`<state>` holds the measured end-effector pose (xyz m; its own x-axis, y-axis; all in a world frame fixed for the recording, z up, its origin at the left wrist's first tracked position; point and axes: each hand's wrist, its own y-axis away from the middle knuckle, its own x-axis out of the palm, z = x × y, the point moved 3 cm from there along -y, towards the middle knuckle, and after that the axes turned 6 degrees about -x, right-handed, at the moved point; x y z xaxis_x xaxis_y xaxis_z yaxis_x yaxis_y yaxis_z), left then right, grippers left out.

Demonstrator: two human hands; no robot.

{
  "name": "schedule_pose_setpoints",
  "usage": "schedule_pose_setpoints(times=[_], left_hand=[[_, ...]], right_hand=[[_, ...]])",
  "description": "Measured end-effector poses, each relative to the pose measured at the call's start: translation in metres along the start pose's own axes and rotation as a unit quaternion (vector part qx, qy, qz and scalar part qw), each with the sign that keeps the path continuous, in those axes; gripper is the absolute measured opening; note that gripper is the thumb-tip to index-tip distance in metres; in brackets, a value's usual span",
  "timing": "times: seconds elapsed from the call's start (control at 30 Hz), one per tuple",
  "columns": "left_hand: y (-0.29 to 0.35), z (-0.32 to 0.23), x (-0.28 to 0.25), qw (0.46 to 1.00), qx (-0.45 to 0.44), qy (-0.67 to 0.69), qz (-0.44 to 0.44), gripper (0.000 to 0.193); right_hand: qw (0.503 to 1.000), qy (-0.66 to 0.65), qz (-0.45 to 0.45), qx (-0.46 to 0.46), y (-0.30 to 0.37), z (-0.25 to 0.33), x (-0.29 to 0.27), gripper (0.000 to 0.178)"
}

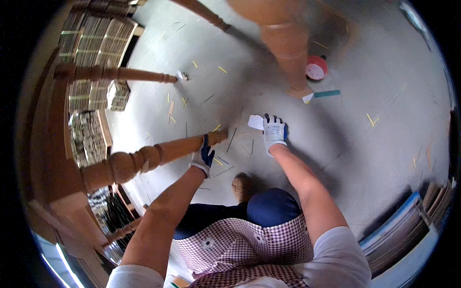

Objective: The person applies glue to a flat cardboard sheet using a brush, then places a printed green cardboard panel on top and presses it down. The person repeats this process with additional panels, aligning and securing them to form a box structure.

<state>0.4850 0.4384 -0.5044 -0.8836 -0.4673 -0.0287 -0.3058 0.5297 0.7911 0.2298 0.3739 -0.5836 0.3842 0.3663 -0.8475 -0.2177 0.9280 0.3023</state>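
My left hand [203, 157], in a white glove with dark blue on the palm and fingers, is at the lower end of a turned wooden leg [158, 152]. Its fingers lie against the wood near the foot; part of the grip is hidden. Low over the floor, my right hand [274, 130], gloved the same way, holds the edge of a flat white piece [256, 122] that sticks out to its left. Whether that piece is paper, foam or cloth I cannot tell. Another turned wooden leg [285, 48] stands ahead, with a white piece [308, 98] at its foot.
Beyond the right hand lie a red round container [316, 67] and a green strip [327, 93]. Yellow and dark strips litter the grey floor [355, 158]. Bundled flat stacks [98, 43] line the left side. Boards [408, 230] stand at the lower right. My shoe [242, 187] is between my arms.
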Motion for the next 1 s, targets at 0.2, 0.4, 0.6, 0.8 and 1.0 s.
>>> schedule_pose_setpoints(times=[0.2, 0.4, 0.6, 0.8, 1.0], left_hand=[[0.003, -0.004, 0.007, 1.0, 0.004, 0.02, -0.015, 0.053], [0.01, -0.003, 0.01, 0.999, 0.003, 0.013, -0.043, 0.048], [0.006, 0.0, 0.001, 0.999, 0.039, -0.033, 0.003, 0.037], [0.001, 0.003, -0.003, 0.999, -0.008, 0.001, -0.034, 0.032], [0.023, -0.01, 0.014, 0.999, 0.014, -0.018, -0.035, 0.037]], right_hand=[[0.993, 0.056, -0.031, -0.101, -0.007, 0.011, 0.007, 0.045], [0.996, -0.007, 0.051, -0.079, -0.017, 0.021, 0.022, 0.046], [0.953, -0.257, 0.156, -0.036, -0.015, 0.028, 0.041, 0.04], [0.954, -0.213, 0.21, -0.028, -0.018, 0.06, 0.047, 0.032], [0.961, -0.181, 0.208, -0.026, -0.028, 0.092, 0.039, 0.031]])
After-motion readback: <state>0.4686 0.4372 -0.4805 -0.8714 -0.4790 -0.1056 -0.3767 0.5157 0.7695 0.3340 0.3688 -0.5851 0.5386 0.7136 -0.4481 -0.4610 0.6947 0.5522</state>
